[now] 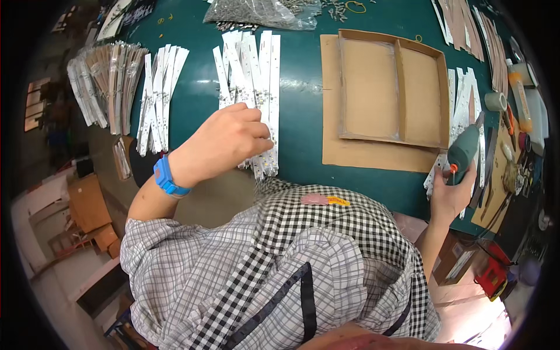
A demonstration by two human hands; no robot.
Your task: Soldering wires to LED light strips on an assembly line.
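Observation:
My left hand (236, 137), with a blue band on its wrist, hovers over or touches a bundle of white strips (269, 76). Its fingers are curled together, and whatever they pinch is hidden. Small metal pieces are scattered over these strips, which lie lengthwise near the table's front edge. At the right, my right hand (450, 195) is closed around a dark green handheld tool (465, 146) with an orange part and a narrow grey tip pointing away from me. Beneath that tool lies another bundle of white strips (461, 96).
A shallow cardboard tray with a divider (399, 87) rests on a cardboard sheet (331, 105). More strip bundles (154, 96) lie at the left. A clear bag of small metal pieces (259, 13) sits at the back. Tape rolls (496, 102) and tools crowd the right edge.

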